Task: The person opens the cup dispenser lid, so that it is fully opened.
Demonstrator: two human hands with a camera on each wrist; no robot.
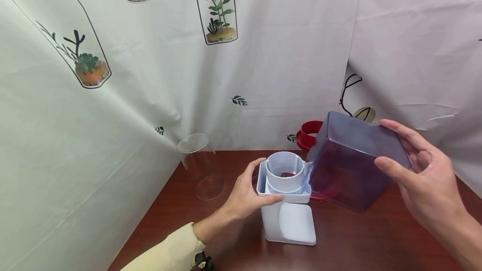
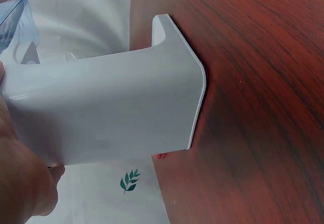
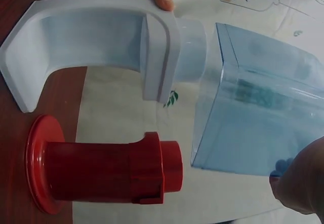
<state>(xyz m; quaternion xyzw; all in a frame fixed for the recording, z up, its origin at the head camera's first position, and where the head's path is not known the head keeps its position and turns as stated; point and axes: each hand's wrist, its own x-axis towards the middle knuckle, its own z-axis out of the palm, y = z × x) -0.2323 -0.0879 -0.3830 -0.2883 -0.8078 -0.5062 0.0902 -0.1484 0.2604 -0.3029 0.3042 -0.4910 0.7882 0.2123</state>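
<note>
A white dispenser stand (image 1: 272, 221) with a round collar on top and a flat foot stands upright on the table. My left hand (image 1: 244, 191) grips its upper rim from the left, thumb along the front edge. In the left wrist view the stand's smooth back (image 2: 111, 107) fills the middle. A see-through blue square container (image 1: 354, 170) is held tilted in my right hand (image 1: 429, 175), thumb on one side and fingers on another. Its open end (image 3: 207, 117) faces the collar and comes close beside it.
Behind the blue container stands a red dispenser stand (image 3: 91, 171) with a round foot, partly hidden in the head view. A clear cylinder (image 1: 199, 166) is at the back left. The brown wooden table (image 1: 357, 241) meets a printed white cloth (image 1: 286, 74) behind.
</note>
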